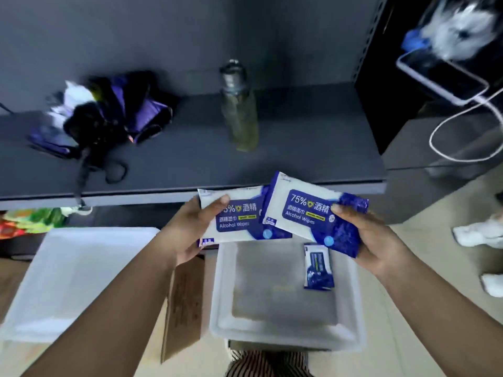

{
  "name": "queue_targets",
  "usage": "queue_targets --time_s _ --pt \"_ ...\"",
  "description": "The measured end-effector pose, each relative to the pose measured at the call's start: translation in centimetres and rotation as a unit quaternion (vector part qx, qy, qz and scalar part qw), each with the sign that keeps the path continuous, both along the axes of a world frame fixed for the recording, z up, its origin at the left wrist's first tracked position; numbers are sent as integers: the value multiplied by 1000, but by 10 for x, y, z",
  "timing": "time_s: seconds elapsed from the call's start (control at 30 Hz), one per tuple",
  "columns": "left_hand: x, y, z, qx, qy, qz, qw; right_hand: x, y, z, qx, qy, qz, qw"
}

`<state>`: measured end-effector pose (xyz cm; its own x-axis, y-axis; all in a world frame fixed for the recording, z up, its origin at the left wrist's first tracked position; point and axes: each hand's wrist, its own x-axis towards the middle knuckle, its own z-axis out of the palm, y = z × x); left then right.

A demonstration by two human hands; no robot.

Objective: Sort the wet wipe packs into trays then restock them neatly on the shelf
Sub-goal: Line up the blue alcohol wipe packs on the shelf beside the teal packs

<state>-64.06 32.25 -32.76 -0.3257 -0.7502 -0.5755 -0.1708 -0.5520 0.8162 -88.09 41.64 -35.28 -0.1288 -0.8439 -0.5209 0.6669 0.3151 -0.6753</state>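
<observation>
My left hand (187,229) grips a blue-and-white alcohol wipe pack (236,216) by its left end. My right hand (373,240) grips a second, identical pack (302,210) by its right end, and this pack overlaps the first one. Both packs hover just in front of the dark grey shelf (299,148), above the far edge of a white tray (223,295). A smaller blue wipe pack (318,268) lies inside that tray near its right wall. Another white tray (76,278) stands to the left and shows nothing inside.
On the shelf lie a folded purple umbrella (109,115) with a strap hanging over the edge and an upright clear bottle (239,104). A cardboard piece (185,303) stands between the trays. A phone on a white cable (441,77) sits at the upper right. Someone's white shoes (479,232) are on the floor at right.
</observation>
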Motion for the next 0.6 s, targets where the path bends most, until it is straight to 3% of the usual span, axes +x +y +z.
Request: queue_targets --time_s 0.2,0.6 --pt "3 20 88 -67 63 7 996 -6 -4 85 -47 66 5 997" --pt "30 15 234 -261 123 25 957 43 -46 247 -241 93 20 966"
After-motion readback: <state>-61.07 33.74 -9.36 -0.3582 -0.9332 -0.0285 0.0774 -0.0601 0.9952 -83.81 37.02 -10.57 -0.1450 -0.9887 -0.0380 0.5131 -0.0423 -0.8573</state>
